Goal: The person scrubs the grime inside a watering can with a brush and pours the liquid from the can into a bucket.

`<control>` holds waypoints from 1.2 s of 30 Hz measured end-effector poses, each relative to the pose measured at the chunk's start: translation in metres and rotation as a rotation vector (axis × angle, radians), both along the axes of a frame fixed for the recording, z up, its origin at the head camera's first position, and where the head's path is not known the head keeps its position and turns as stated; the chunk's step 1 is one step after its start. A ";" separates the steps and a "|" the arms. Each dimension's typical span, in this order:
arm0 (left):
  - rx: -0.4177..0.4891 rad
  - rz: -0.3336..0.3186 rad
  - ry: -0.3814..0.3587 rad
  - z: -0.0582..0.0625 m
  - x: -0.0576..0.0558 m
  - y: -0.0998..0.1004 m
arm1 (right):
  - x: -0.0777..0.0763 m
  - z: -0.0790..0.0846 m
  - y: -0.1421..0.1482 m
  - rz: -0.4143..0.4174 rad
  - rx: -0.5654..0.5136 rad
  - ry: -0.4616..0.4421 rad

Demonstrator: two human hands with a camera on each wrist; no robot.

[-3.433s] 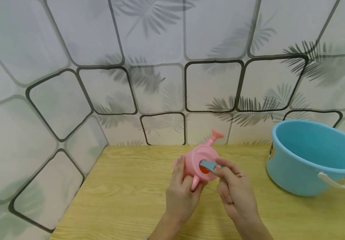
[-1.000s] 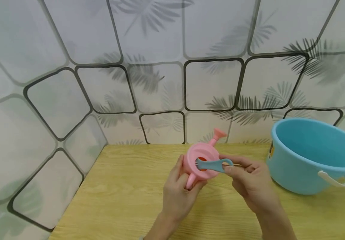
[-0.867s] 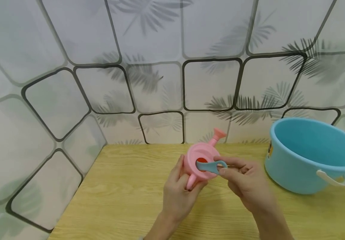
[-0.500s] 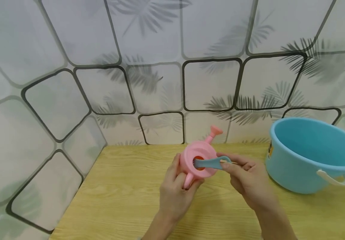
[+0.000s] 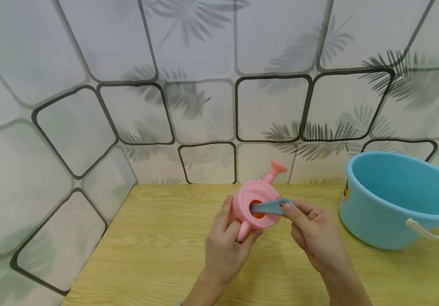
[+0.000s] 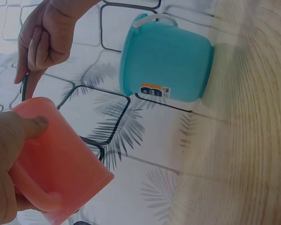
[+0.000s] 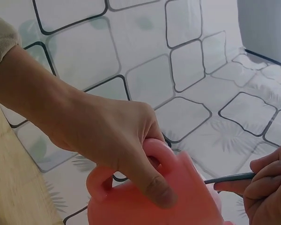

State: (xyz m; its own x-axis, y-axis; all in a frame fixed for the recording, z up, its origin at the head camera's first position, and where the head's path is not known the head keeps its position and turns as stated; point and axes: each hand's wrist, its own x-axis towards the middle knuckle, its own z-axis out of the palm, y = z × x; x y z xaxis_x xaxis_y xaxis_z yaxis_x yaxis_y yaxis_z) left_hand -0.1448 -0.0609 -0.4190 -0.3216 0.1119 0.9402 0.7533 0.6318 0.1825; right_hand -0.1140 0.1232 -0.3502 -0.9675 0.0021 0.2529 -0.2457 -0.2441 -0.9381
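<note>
Gripping a smooth pink plastic can (image 5: 257,193) below centre: left hand (image 5: 225,248). Right hand (image 5: 316,236) pinches a flat blue tool (image 5: 268,207), tip hidden inside. Woodgrain table (image 5: 158,246) underneath, round bucket (image 5: 376,221) far right, blocking leaf-print wall (image 5: 204,112).

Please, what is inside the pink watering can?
One end of the blue utensil is in the watering can; orange shows beside it, contents or wall unclear. The tip and deeper interior are hidden.

Near the back edge of the table (image 5: 158,242), well right of its back left corner, we see a bucket (image 5: 376,225) with handle (image 5: 423,231) and label (image 6: 154,90); patterned walls (image 5: 203,111) line two edges.
</note>
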 end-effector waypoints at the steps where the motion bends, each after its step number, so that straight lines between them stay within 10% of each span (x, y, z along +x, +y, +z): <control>1: -0.001 0.000 0.001 0.000 0.000 0.000 | 0.001 0.000 -0.002 -0.018 0.019 0.004; 7: -0.014 0.003 0.020 -0.002 0.000 0.003 | 0.005 -0.001 -0.015 -0.048 0.207 0.016; 16: -0.016 0.003 -0.002 -0.004 -0.001 0.004 | 0.010 0.003 -0.005 -0.127 0.113 0.134; 24: -0.009 0.000 -0.007 -0.005 0.000 0.004 | 0.007 0.000 -0.018 -0.114 0.231 -0.012; 36: -0.021 0.001 -0.003 -0.004 0.001 0.005 | 0.005 0.001 -0.014 -0.115 0.210 0.040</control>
